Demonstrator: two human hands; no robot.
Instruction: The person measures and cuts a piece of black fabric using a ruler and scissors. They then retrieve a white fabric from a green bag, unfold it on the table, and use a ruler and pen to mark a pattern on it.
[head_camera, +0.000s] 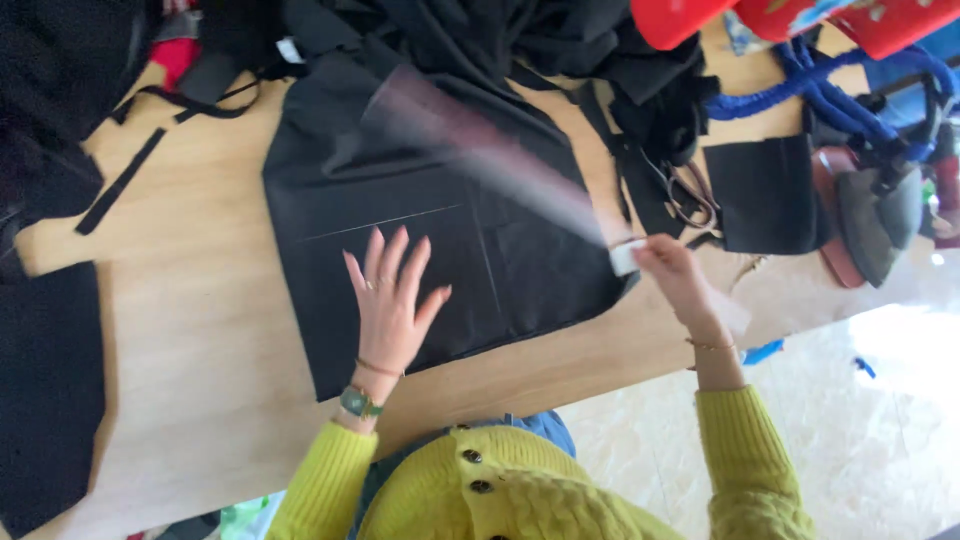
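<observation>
On a pale wooden worktable, two hands mark a black fabric panel.

Nearest the camera, yellow knitted sleeves frame the view; pale tiled floor lies beyond the table's right edge. Left hand rests flat on the panel with fingers spread wide, holding nothing. Right hand pinches a small white piece of chalk and one end of a clear ruler, blurred, which slants across the panel toward its upper left. Thin chalk lines cross the cloth beside the left hand. Right of the panel lie scissors, a black fabric square and an iron. Farther back sit heaped black cloth, a blue cord and red containers.
</observation>
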